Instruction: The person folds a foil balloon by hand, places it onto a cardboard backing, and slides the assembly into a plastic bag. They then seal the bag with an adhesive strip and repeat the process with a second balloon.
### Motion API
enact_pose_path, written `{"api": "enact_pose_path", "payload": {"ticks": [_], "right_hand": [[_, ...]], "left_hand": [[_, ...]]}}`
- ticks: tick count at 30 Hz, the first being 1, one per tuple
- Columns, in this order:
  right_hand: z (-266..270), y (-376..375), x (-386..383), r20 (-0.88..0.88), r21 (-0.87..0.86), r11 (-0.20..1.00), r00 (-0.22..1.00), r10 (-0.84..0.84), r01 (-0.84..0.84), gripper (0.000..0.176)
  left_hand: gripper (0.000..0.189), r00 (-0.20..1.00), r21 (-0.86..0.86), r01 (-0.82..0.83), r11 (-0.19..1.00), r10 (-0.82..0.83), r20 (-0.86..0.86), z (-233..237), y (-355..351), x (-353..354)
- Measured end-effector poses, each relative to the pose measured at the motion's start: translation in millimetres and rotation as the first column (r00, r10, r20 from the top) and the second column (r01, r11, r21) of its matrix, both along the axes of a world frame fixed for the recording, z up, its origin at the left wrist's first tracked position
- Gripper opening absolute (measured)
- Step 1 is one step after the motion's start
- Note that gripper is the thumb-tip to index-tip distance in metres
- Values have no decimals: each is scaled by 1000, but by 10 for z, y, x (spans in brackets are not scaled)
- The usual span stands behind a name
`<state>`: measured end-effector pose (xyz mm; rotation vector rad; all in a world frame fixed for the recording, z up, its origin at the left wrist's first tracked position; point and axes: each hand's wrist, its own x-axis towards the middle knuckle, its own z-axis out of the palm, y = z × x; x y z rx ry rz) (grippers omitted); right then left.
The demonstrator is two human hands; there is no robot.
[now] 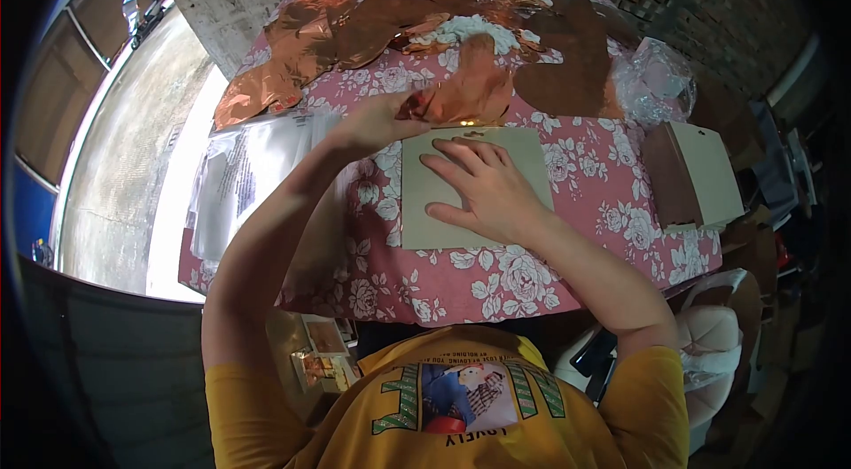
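Spread wide, the fingers of our right hand (483, 190) press flat on 1 beige header card (421, 230); our left hand (377, 123) pinches crumpled copper foil (474, 97) at the card's far edge. Beneath lies our rose-print tablecloth (589, 203), with clear plastic bags (235, 194) left and stacked cards (709, 172) right.

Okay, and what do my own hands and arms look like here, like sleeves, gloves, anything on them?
Your left hand and right hand are bare, with no gloves and no watch or bracelet visible. The forearms are uncovered too. Your short, loose sleeves are mustard yellow, with no markings that I can see.
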<state>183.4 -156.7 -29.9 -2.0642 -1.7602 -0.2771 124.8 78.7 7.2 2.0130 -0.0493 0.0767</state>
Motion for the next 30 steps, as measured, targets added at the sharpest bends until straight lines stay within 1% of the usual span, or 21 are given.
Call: {"api": "enact_pose_path", "payload": {"ticks": [1,2,4,6,8,10,12,13,14,15,16,18,19,21,22,25,26,27,28,29,30], "right_hand": [[2,1,-5,-1,1,1000,1000,-2,2,61],[8,2,-11,33,6,1000,999,-10,9,61],[59,-7,-8,66,12,1000,998,-16,16,61],[159,-17,9,-313,-265,963,949,-42,-45,69],[144,-14,13,-293,-259,965,955,-41,-38,71],[125,-6,12,-271,-250,968,962,-40,-30,72],[92,-17,-11,-92,-107,994,996,-6,-4,70],[64,-18,-16,-90,-103,995,996,-6,-4,70],[31,-11,-13,-17,-91,996,1000,-21,19,69],[5,-5,-8,55,-78,996,998,-38,42,67],[-8,-1,-1,-2,-67,998,1000,-22,22,65],[-22,1,7,5,-44,999,1000,-12,13,64],[-24,-1,4,7,-25,1000,1000,-3,3,64],[-7,-2,-14,4,-25,1000,1000,-12,12,63],[-1,-6,-19,-1,-30,999,1000,-20,20,62],[-7,-11,-12,-4,-10,1000,1000,-9,9,63],[-8,-11,-9,-4,-8,1000,1000,-9,9,63],[-12,-11,-10,-6,-9,1000,1000,-9,8,63],[-15,-10,-10,-7,-9,1000,1000,-8,8,63],[-17,-13,-11,-9,-8,1000,1000,-10,10,63],[-18,-15,-14,-12,-5,1000,1000,-6,6,63]], "left_hand": [[44,991,174,-8,985,31,-130,21,24,-25],[44,991,174,-7,985,30,-130,-2,17,-38],[48,995,47,68,997,-64,-80,-79,26,-60],[52,995,19,60,998,-59,-78,-58,-24,-102],[60,987,-122,74,990,-90,-136,-3,-50,-144],[64,989,-89,79,993,-90,-120,-37,-28,-145],[69,991,-55,85,995,-90,-102,-116,-24,-120],[72,999,-126,52,991,-52,6,-171,-49,-83],[75,994,-197,29,980,-6,113,-194,-68,-42],[82,986,-177,57,983,-28,162,-193,-53,11],[78,984,-108,-9,994,27,174,-190,-36,63],[77,957,71,-185,980,163,241,-98,-79,112],[77,956,74,-185,980,162,244,-56,-110,141],[77,930,138,-364,921,351,112,76,-191,202],[74,903,140,-396,908,356,241,-75,-132,317],[70,886,185,-422,888,361,292,-95,-120,439],[63,825,215,-423,880,276,493,-366,72,605],[63,826,217,-422,880,275,492,-260,64,618],[63,889,-7,-418,909,410,206,-152,62,624],[63,890,-224,-457,861,442,-117,-72,62,640],[51,925,-332,-379,864,351,-144,-32,153,621]]}}
